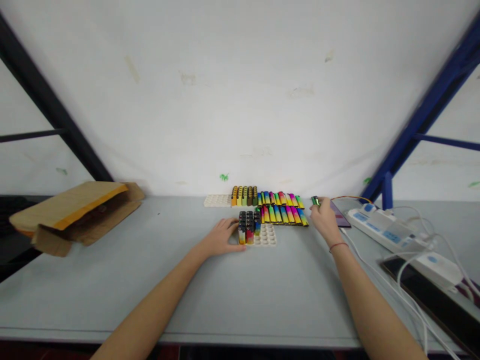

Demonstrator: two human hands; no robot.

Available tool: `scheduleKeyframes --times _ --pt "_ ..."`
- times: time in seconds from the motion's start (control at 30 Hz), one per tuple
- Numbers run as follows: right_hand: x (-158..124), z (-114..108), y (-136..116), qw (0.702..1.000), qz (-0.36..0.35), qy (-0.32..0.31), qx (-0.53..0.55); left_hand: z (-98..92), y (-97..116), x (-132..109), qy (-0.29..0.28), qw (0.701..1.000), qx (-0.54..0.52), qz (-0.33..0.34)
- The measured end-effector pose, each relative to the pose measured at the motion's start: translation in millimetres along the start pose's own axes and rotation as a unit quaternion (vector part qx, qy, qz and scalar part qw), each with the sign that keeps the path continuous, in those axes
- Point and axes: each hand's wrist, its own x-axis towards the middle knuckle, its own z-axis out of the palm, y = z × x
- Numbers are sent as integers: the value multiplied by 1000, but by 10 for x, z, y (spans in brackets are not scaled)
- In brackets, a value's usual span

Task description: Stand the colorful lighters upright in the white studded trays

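Note:
My left hand [222,237] lies flat on the grey table, fingers touching the left edge of a white holed tray [267,236] that carries several upright lighters [249,226] with black tops. My right hand [324,219] is raised just right of the rows of rainbow-coloured lighters [283,214] lying on the table, and it pinches a green lighter [315,201] at its fingertips. A second white tray [218,200] further back holds several upright yellow and olive lighters [244,196].
An open brown cardboard box [75,214] lies on its side at the far left. White power strips [390,231] with cables, a dark flat device [431,295] and a dark card [339,215] fill the right side. The table's front edge [225,338] runs below my arms.

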Motion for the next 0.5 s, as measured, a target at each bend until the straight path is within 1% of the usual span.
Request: scheduleKeyframes --times 0.07,0.17,0.23,0.3,0.4,0.47,0.5 --pt "-38 -29 -93 998 -24 7 53 1 -3 -1 4 1000 -6 0" --pt "-119 -40 -223 993 -81 8 88 -4 0 0 3 1000 -10 -1" --pt "-176 -30 -293 987 -108 -12 116 -8 4 1 0 1000 -7 -3" --pt "-231 -10 -351 977 -122 -53 169 -10 9 2 -2 1000 -4 -5" --pt "-309 38 -429 949 -111 -108 274 -9 10 4 -2 1000 -1 -3" --pt "-356 82 -476 929 -82 -125 340 -7 7 5 -3 1000 -2 -2" --pt "-376 107 -497 920 -57 -131 365 -6 5 5 -3 1000 -3 -3"
